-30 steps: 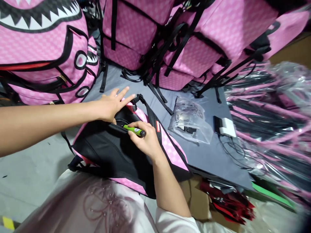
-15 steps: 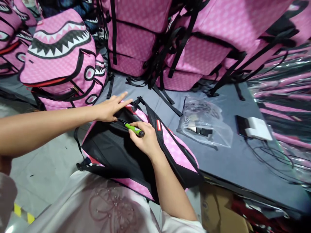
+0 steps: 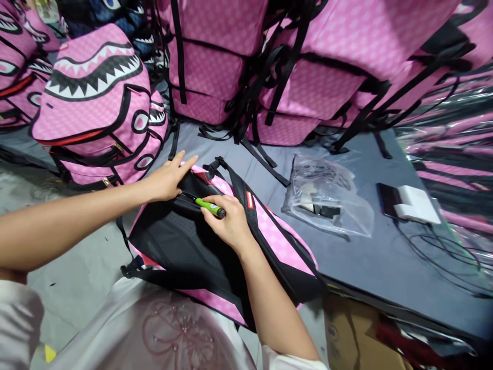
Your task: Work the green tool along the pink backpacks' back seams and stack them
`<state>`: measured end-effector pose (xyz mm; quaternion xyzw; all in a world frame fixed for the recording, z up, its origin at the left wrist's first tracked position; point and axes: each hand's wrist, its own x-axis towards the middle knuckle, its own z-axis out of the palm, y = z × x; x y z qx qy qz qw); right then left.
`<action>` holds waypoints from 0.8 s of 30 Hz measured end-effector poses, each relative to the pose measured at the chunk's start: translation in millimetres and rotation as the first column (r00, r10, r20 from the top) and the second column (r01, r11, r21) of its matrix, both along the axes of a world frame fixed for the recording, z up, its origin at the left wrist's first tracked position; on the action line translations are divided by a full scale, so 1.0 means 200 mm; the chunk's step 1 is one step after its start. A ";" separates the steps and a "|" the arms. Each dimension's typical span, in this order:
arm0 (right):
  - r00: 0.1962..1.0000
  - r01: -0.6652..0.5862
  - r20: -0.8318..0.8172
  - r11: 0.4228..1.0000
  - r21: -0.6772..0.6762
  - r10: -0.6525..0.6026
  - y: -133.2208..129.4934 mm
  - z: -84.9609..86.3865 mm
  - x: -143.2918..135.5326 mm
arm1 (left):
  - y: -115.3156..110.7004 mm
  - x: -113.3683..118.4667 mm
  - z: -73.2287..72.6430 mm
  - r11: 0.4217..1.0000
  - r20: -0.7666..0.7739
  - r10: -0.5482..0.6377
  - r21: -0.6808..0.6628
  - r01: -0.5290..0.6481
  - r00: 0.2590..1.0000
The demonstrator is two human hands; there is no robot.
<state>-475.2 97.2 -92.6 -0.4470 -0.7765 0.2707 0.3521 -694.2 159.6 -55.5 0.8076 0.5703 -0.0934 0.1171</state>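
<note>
A black-backed backpack with pink checked panels (image 3: 283, 244) lies against my front, its upper part on the table edge. My left hand (image 3: 167, 180) rests at its upper left edge, fingers spread and stretched out, thumb pointing down onto the black panel. In the fingers of my right hand (image 3: 229, 218) is a green-handled tool (image 3: 210, 206) with a black end and a thin dark shaft. The shaft points left across the black panel, towards my left thumb. Its tip is too small to make out. A black shoulder strap (image 3: 239, 186) runs beside my right hand.
Pink backpacks, one with a shark mouth (image 3: 96, 87), stand along the back of the grey table (image 3: 370, 267). To the right are a clear plastic bag (image 3: 327, 195), a phone (image 3: 387, 200), a white box-shaped thing (image 3: 418, 203) and black cables (image 3: 435, 246). Wrapped pink items are stacked beyond; a cardboard box (image 3: 350, 329) is below.
My left hand has slid slightly left and down along the backpack's edge. My right hand and the green-handled tool have shifted a little to the left. The camera view has moved slightly.
</note>
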 end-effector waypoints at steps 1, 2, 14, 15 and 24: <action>1.000 0.003 0.016 1.000 0.009 -0.004 0.00 0.00 -0.01 | -0.02 0.00 -0.01 0.999 -0.014 0.049 0.024 -0.049 0.999; 0.999 0.009 0.031 1.000 0.014 -0.009 0.01 0.00 -0.03 | -0.03 0.01 -0.01 0.996 -0.033 0.088 0.031 -0.087 0.996; 0.995 -0.023 0.093 0.999 0.036 0.019 0.04 -0.02 -0.20 | -0.01 0.01 0.04 0.996 -0.093 0.069 -0.054 -0.074 0.993; 0.996 -0.022 0.092 0.999 0.031 0.019 0.04 -0.02 -0.20 | -0.01 0.01 0.03 0.996 -0.075 0.066 -0.052 -0.071 0.995; 0.996 0.085 0.027 0.996 -0.020 -0.084 0.02 -0.02 -0.26 | 0.01 -0.02 0.05 0.993 -0.036 0.063 -0.100 -0.066 0.997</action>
